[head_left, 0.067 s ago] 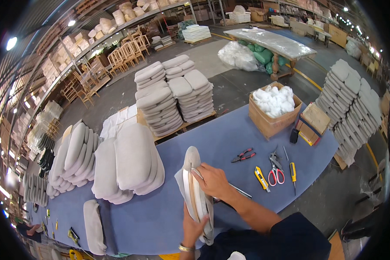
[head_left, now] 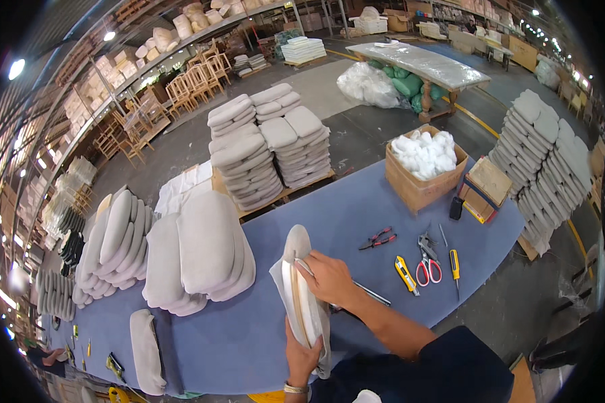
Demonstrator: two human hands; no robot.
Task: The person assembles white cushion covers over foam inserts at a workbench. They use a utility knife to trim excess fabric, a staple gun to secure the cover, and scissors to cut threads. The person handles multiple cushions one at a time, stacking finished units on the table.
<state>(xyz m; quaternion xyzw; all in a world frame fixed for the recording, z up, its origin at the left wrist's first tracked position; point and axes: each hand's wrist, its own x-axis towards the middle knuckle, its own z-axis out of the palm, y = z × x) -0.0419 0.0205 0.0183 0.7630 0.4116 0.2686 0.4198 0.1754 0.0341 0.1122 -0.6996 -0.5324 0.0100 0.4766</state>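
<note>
Head view: far right on the blue surface [head_left: 249, 352], an open cardboard box [head_left: 417, 195] is heaped with white stuffing [head_left: 423, 154], and near centre, the left hand [head_left: 302, 356] and right hand [head_left: 329, 277] have fingers gripping a grey cushion [head_left: 301, 302], its cover parted

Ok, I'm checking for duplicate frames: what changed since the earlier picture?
The left hand has shifted very slightly right and down at the wrist. Nothing was visibly taken or let go. The right hand stays at the grey cushion; the scissors and pliers lie unmoved.
</note>
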